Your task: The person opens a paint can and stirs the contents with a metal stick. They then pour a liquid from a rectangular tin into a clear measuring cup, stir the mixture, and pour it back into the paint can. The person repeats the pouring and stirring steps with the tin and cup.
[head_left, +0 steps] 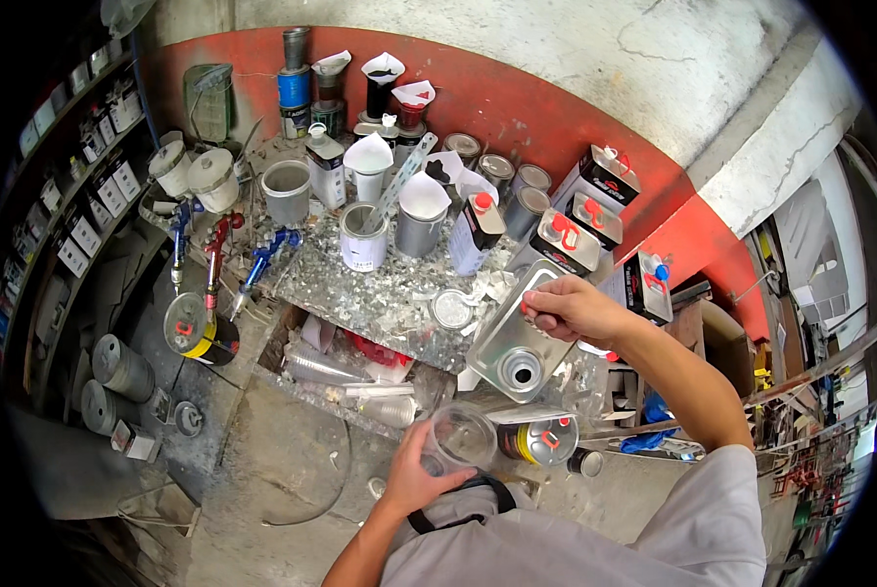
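While our left hand [421, 472] holds a clear cup [461, 435], the grip of our right hand [574, 311] clasps a metal can [505, 338] beyond and rightward, at the tabletop's [390, 315] edge, its long top slanting cupward.

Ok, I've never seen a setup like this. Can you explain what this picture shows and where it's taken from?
There is no machine here: these are a person's bare hands. The picture comes from a wide fisheye camera on their head, looking down, so straight edges bend near the rim. The left hand holds a clear plastic cup. The right hand grips a silver rectangular tin, its round spout at the end nearer the cup. On the speckled workbench stand a white pot with a flat stick in it, a red-capped can and containers topped with paper cones.
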{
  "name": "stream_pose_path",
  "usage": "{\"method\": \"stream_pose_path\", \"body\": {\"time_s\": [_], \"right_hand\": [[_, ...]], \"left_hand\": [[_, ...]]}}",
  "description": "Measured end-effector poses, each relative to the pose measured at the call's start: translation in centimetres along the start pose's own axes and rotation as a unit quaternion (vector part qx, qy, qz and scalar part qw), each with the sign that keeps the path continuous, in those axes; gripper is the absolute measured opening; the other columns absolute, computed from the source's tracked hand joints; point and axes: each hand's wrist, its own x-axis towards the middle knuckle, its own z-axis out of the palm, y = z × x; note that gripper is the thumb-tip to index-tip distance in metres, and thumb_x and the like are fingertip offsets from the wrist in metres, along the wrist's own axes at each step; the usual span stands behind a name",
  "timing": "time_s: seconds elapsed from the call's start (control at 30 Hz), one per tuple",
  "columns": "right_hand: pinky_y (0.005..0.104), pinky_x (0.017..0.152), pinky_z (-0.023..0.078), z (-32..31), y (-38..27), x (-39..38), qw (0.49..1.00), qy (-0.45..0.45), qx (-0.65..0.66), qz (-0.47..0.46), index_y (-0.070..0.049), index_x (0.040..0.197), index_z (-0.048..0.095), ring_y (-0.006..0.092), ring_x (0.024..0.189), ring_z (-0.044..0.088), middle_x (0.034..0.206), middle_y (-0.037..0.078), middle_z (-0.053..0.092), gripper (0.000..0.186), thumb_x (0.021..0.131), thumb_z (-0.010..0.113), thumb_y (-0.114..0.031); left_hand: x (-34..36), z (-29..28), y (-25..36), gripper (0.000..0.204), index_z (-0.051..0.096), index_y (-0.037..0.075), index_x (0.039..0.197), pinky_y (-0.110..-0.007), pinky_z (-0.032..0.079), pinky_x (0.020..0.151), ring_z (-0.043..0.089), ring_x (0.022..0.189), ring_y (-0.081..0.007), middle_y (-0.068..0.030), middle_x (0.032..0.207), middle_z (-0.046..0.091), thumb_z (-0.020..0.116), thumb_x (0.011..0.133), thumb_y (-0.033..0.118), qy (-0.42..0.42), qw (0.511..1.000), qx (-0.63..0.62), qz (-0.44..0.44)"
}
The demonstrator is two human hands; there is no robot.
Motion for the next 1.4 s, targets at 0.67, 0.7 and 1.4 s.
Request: {"method": "stream_pose_path", "body": {"time_s": [0.67,0.7,1.4], "right_hand": [[0.0302,0.053,0.043,-13.8,1.0,4.8,0.948,0.228,-0.193,-0.109,0.004,0.074,0.069,0.0112,0.055,0.054,0.061,0.004,0.060,0.039,0.092,0.067,-0.031],[0.0306,0.054,0.043,-13.4,0.3,4.7,0.948,0.220,-0.205,-0.103,0.004,0.074,0.070,0.0114,0.056,0.053,0.060,0.004,0.060,0.039,0.093,0.065,-0.030],[0.0333,0.070,0.054,-34.8,-0.8,12.2,0.862,0.369,-0.182,-0.296,-0.002,0.095,0.074,0.0147,0.073,0.067,0.081,0.011,0.071,0.024,0.088,0.066,-0.024]], "left_hand": [[-2.0,-3.2,-2.9,0.087,0.044,0.001,0.139,-0.038,0.044,0.102,0.054,0.119,-0.0224,-0.0109,0.129,0.055,0.089,0.065,0.009,0.113,0.970,-0.126,-0.175],[-1.9,-2.9,-3.0,0.083,0.045,0.001,0.139,-0.039,0.047,0.100,0.055,0.117,-0.0229,-0.0108,0.128,0.056,0.086,0.067,0.008,0.135,0.961,-0.129,-0.206],[7.0,-0.5,-6.4,0.091,0.037,0.004,0.147,-0.041,0.044,0.105,0.050,0.126,-0.0275,-0.0137,0.140,0.049,0.083,0.068,0.008,0.200,0.948,-0.008,-0.247]]}}
